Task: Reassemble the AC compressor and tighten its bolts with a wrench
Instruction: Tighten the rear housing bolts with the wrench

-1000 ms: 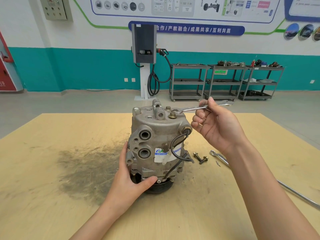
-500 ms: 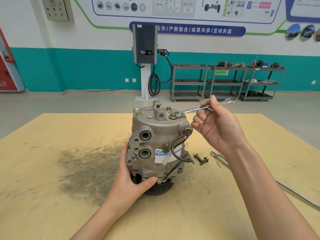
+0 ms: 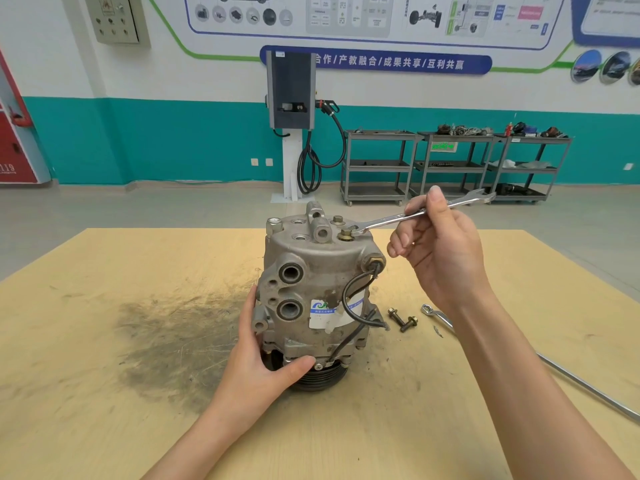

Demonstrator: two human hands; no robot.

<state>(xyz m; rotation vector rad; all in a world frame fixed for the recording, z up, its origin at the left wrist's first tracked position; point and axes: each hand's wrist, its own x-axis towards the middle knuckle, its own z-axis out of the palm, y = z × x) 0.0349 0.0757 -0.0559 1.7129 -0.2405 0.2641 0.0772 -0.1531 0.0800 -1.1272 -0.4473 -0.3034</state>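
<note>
Left hand [image 3: 256, 368]: gripped the compressor's lower body from the near left, thumb across the front above the pulley, bracing it.
Compressor [image 3: 311, 289]: stood upright on its pulley at the middle of the table [image 3: 104, 427], housing closed up.
Loose bolts [image 3: 401, 319]: two lay on the table just right of the compressor, likely not yet fitted.
Long bar [image 3: 554, 367]: lay on the table further right, partly behind the right forearm.
Right hand [image 3: 440, 251]: raised right of the compressor's top, thumb and fingers pinching the wrench shank.
Wrench [image 3: 391, 221]: open end seated on a top bolt [image 3: 345, 233], handle angled up to the far right.
Progress: assembly looked largely done; tightening under way, one more top bolt [image 3: 337, 220] seated behind.
</note>
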